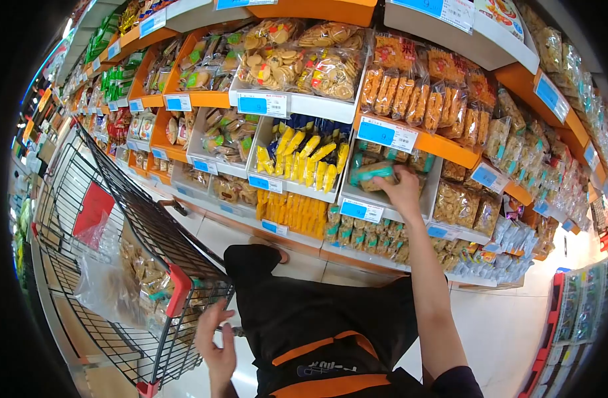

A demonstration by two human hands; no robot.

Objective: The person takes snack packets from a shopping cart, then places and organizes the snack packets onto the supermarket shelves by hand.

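My right hand (402, 189) reaches into a white shelf bin (426, 192), its fingers closed on a clear snack packet with a teal label (372, 174). More teal-labelled packets lie around it in that bin, and whether the held one is lifted off them is hard to tell. Low in the view, my left hand (217, 345) holds nothing, fingers apart, just right of a shopping cart (178, 292). Inside the cart are bagged snacks (141, 272) and a crumpled clear plastic bag (108, 292).
Yellow packets (304, 159) fill the bin to the left. Above are bags of round crackers (270, 66) and orange snack sticks (410, 96). Blue-and-white price tags (387, 132) line the shelf edges. Another rack (576, 325) stands at lower right on the tiled floor (310, 265).
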